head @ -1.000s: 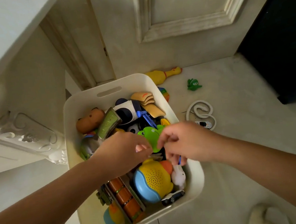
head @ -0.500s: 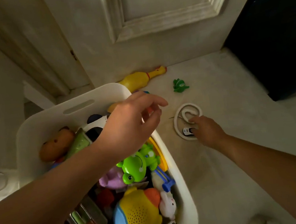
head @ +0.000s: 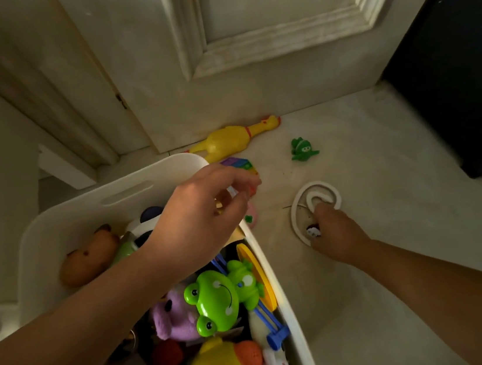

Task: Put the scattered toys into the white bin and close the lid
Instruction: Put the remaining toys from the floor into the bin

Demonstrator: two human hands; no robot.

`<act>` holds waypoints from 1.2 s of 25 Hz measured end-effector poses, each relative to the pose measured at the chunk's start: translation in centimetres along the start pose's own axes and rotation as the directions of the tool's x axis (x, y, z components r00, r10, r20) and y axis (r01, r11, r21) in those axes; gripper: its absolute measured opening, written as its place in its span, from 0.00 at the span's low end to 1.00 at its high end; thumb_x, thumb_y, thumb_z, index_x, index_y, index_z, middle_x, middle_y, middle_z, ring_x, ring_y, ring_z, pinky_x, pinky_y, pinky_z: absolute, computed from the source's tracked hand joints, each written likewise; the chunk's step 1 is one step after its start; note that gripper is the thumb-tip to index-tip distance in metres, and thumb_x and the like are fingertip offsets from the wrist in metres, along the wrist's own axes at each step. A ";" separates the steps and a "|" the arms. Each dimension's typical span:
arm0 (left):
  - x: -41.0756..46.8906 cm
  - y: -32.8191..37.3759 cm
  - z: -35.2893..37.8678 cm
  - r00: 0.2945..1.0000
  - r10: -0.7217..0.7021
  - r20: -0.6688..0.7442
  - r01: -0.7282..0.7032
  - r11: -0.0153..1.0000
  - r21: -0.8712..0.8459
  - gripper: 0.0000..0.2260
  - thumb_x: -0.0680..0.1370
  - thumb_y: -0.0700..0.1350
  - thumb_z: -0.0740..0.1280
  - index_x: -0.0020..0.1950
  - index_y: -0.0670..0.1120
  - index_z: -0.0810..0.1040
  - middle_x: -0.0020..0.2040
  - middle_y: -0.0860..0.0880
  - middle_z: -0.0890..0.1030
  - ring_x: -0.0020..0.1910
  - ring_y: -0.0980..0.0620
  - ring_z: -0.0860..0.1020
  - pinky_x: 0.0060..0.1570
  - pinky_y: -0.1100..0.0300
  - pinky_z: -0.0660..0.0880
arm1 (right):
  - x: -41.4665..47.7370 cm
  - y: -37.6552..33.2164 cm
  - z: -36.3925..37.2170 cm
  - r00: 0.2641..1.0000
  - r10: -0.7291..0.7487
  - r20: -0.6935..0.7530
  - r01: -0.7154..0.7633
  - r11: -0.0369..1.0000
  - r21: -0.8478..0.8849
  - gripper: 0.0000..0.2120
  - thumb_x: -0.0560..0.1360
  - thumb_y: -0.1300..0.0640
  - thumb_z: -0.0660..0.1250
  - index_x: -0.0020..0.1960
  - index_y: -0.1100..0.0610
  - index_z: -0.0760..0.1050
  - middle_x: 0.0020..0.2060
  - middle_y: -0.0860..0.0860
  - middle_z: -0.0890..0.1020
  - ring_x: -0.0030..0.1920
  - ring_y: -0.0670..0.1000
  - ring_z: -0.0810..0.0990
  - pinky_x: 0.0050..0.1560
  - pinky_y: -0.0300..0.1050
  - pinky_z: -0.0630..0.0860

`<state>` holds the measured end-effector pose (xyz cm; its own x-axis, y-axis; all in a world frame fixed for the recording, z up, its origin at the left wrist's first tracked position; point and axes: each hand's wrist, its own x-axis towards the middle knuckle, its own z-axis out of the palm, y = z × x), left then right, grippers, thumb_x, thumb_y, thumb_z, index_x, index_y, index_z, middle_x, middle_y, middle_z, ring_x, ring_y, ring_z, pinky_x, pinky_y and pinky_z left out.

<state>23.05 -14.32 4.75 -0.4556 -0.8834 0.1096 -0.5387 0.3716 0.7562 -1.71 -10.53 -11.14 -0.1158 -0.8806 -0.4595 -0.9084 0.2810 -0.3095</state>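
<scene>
Reaching out past the bin wall, the right hand (head: 334, 236) has left the toy pile, where it worked a second ago, and now rests on the floor with its fingers curled around a small dark-and-white toy (head: 313, 230) that lies inside the white spiral ring (head: 316, 203). Whether the toy is already lifted or only pinched against the floor I cannot tell. The left hand (head: 204, 214) has risen from the pile too and hovers above the far right corner of the white bin (head: 106, 197), fingers loosely spread and holding nothing. The green frog (head: 218, 300) both hands were busy with now lies free on top of the heap, below the left wrist. So that toy is stowed and the pickup has moved to the floor. Beyond the left fingertips a yellow rubber chicken (head: 228, 142), a colourful block (head: 239, 164) and a small green figure (head: 303, 149) await collecting. No lid is in view.
</scene>
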 end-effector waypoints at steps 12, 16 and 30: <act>3.1 0.0 0.6 1.000 0.020 -0.023 -0.019 0.999 0.046 0.10 0.77 0.39 0.66 0.53 0.53 0.81 0.47 0.55 0.80 0.44 0.57 0.77 0.39 0.73 0.70 | 4.7 -1.1 -3.0 0.958 0.260 -0.120 -0.202 0.911 0.359 0.14 0.78 0.46 0.56 0.53 0.53 0.75 0.56 0.56 0.76 0.50 0.57 0.76 0.49 0.48 0.71; 5.0 1.3 1.3 0.997 0.083 -0.002 -0.083 0.993 0.084 0.10 0.78 0.40 0.65 0.56 0.52 0.80 0.48 0.55 0.78 0.43 0.57 0.77 0.39 0.72 0.70 | 3.8 -2.3 -1.2 0.981 0.194 0.016 -0.192 0.978 -0.080 0.46 0.67 0.30 0.66 0.76 0.49 0.51 0.72 0.57 0.59 0.69 0.60 0.68 0.61 0.54 0.70; 7.8 1.7 6.0 0.838 -0.231 0.495 0.143 0.967 0.211 0.54 0.64 0.60 0.77 0.79 0.57 0.44 0.78 0.53 0.55 0.74 0.52 0.60 0.65 0.63 0.60 | 0.2 -5.8 -11.0 0.983 -0.133 0.126 -0.051 0.459 0.887 0.11 0.59 0.62 0.61 0.40 0.58 0.76 0.26 0.50 0.76 0.25 0.46 0.70 0.26 0.37 0.61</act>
<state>14.33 -18.85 3.07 -0.6078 -0.6847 -0.4023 -0.7351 0.2935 0.6111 -0.90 -16.56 -0.26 0.0572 -0.8551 -0.5152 -0.0543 0.5126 -0.8569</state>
